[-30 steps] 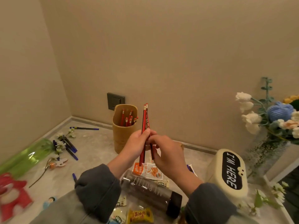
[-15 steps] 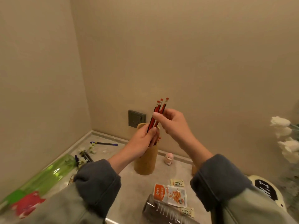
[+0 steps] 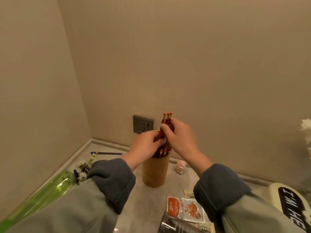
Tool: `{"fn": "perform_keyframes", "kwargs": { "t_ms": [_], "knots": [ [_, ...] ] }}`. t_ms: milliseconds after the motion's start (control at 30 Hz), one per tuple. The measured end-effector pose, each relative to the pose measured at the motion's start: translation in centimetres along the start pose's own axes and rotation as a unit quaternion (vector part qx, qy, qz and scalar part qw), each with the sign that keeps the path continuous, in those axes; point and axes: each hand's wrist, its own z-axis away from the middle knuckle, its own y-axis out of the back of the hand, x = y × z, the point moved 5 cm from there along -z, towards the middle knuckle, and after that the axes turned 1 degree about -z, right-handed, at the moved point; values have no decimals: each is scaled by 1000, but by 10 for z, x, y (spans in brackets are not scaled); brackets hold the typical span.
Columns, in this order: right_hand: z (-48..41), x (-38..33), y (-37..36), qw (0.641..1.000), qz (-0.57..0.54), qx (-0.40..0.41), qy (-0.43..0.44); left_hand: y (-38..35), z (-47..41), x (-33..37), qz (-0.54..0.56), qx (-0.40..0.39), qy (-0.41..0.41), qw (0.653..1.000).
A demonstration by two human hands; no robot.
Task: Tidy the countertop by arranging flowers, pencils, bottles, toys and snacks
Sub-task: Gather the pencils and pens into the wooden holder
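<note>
Left hand (image 3: 144, 145) and right hand (image 3: 178, 137) grip three red pencils (image 3: 165, 120) above the holder (image 3: 154, 172).
Fingers of both curl round the upright bunch, erasers at twelve o'clock and lower ends hidden at the holder's mouth, where more pencils stand. A pink toy (image 3: 180, 167) stands beside the holder at three o'clock, and a snack packet (image 3: 185, 209) lies at five o'clock.

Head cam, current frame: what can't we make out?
All head view.
Pencils: lower ends hidden by left hand, right hand and holder rim; whether they are inside yet is unclear.
Green bottle: partly behind left sleeve, cut by the left edge.
Box: lettering cut off at the bottom-right corner.
Dark bottle: mostly below the bottom edge.
Flowers: blurred, cut by the right edge.
</note>
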Motion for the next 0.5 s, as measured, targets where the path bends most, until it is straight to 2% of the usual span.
{"fn": "perform_keyframes", "kwargs": {
  "t_ms": [133,233,367,500],
  "knots": [
    [9,30,-19,996,45,-58,-58,-19,1,-17,-71,7,9,997],
    [16,45,-31,991,-35,-85,-102,-27,4,-23,-109,29,-5,994],
    [21,50,-33,982,-129,-63,-122,-30,11,-26,-84,45,-15,995],
    [32,56,-28,973,-185,-39,-132,-20,24,-24,11,72,-20,997]
  ]
}}
